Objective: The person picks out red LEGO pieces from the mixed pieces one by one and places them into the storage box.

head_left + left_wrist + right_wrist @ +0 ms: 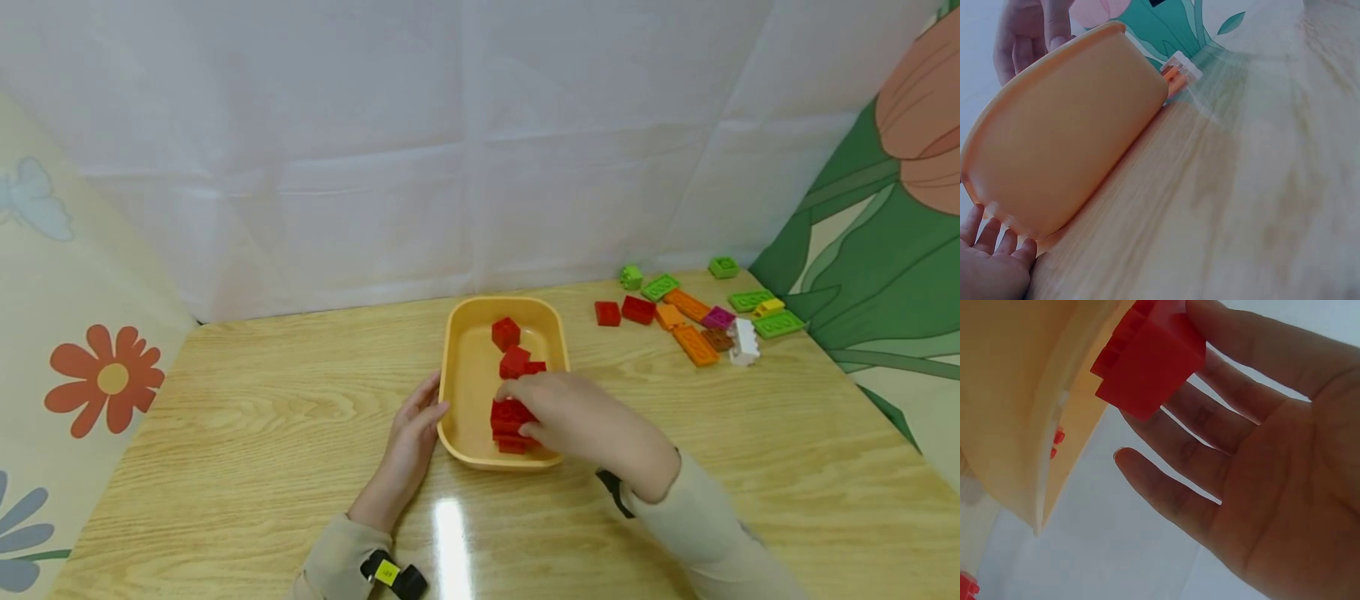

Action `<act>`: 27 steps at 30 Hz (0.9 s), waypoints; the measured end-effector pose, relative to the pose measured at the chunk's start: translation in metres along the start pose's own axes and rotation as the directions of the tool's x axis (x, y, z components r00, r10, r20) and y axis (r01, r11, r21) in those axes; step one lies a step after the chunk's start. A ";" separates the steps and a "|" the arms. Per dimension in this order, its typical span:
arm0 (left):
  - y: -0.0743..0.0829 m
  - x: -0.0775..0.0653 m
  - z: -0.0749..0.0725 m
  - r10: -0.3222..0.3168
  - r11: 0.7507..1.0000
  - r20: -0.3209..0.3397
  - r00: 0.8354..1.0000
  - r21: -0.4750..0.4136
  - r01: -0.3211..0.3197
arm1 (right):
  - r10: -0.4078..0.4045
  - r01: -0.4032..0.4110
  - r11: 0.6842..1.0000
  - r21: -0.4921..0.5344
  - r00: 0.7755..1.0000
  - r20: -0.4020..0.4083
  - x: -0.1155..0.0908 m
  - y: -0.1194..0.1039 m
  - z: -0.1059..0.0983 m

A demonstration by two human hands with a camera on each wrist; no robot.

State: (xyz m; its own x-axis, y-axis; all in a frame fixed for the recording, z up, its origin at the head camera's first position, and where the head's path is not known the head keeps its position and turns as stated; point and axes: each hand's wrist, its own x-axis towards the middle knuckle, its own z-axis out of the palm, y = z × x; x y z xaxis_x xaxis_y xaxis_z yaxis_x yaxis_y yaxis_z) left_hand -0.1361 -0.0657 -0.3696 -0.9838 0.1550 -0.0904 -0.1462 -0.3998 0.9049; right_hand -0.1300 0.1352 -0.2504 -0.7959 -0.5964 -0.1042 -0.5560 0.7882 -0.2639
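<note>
A yellow-orange tray [465, 375] stands on the table with several red toy bricks in it, such as one red brick [506, 334] at its far end. My left hand [408, 437] rests at the tray's left side. In the left wrist view its fingertips [1005, 240] touch the outer wall. Over the tray's near right part, my right hand [577, 417] pinches a red brick [1154, 359] between thumb and fingers. In the head view this hand partly hides the bricks below it.
To the right of the tray lie loose bricks: two red bricks [638, 311], orange plates [695, 345], green plates [780, 323], a white brick [744, 342] and several others. A white cloth [337, 167] hangs behind the table [285, 433]. Printed panels flank it.
</note>
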 end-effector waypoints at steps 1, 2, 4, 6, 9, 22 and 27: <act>0.000 0.000 0.000 0.000 1.000 0.000 1.000 0.003 0.000 | -0.001 0.001 1.000 0.001 1.000 0.004 0.000 0.000 0.000; 0.000 0.000 0.000 0.000 1.000 0.002 1.000 0.006 0.000 | 0.001 -0.001 1.000 -0.001 1.000 0.007 0.000 0.000 0.001; 0.000 0.000 0.000 0.002 1.000 0.004 1.000 0.007 -0.002 | 0.005 -0.005 1.000 -0.001 1.000 0.013 0.000 0.000 0.002; 0.000 0.000 0.000 0.003 1.000 0.008 1.000 0.007 -0.003 | 0.010 -0.010 1.000 0.000 1.000 0.016 0.000 0.000 0.003; 0.000 0.000 0.000 0.004 1.000 0.005 1.000 0.003 -0.004 | 0.015 -0.015 1.000 -0.004 1.000 0.018 0.001 0.000 0.004; -0.001 0.000 -0.001 0.000 0.999 0.008 1.000 0.035 0.000 | 0.042 -0.041 0.999 -0.023 0.999 0.031 0.003 0.000 0.006; 0.000 -0.001 0.000 0.005 0.999 0.011 1.000 0.039 -0.005 | 0.042 -0.041 0.999 -0.020 0.999 0.027 0.003 0.000 0.007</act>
State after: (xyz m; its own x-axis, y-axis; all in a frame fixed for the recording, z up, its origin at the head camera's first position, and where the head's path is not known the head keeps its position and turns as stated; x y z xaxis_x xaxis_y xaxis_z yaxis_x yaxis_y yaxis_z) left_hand -0.1354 -0.0662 -0.3698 -0.9833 0.1628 -0.0814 -0.1367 -0.3652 0.9208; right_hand -0.1308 0.1329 -0.2570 -0.8117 -0.5669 -0.1405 -0.5275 0.8149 -0.2403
